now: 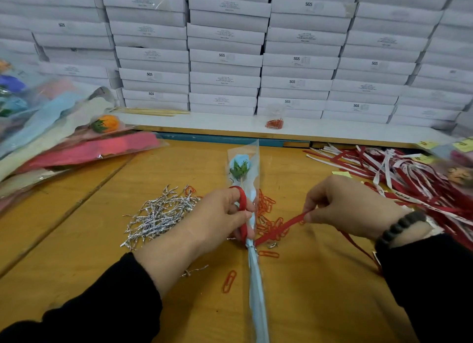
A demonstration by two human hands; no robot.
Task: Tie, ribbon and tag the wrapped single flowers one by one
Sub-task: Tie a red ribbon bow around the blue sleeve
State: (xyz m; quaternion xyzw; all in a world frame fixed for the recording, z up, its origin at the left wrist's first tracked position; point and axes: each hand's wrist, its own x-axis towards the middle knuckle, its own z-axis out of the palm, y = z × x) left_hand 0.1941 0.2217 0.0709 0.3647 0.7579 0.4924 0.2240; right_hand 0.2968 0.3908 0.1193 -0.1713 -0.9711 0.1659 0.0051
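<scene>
- Head view, nearest first: blue wrapped flower (252, 253) lay stem-end toward the person, bloom pointing away, on the wooden table (76, 240), btwn both hands.
- Left hand (220, 214) gripped the wrap at its gathered neck, fingers curled round it w/ a loop of red ribbon (279, 227) over a finger.
- Right hand (343, 204), just right of the wrap, pinched the ribbon's other run btwn thumb & fingertips, pulled taut; a thin tail trailed back under the right wrist.
- Step looked like tying the ribbon at the neck. To do it well, prob.: keep the left grip on the crossing so it can't slide, hold the tension even, cinch right on the silver tie, don't crush the cellophane.
- Flower: pale blue bud w/ green leaves in a clear cone sleeve, blue paper stem wrap, slim.
- Left of the left hand: silver twist ties (161, 214). Btwn the hands & beyond: orange paper clips (268, 214).
- Beyond the right hand: heap of red/white ribbons (409, 178). Far left: more wrapped flowers (76, 143).
</scene>
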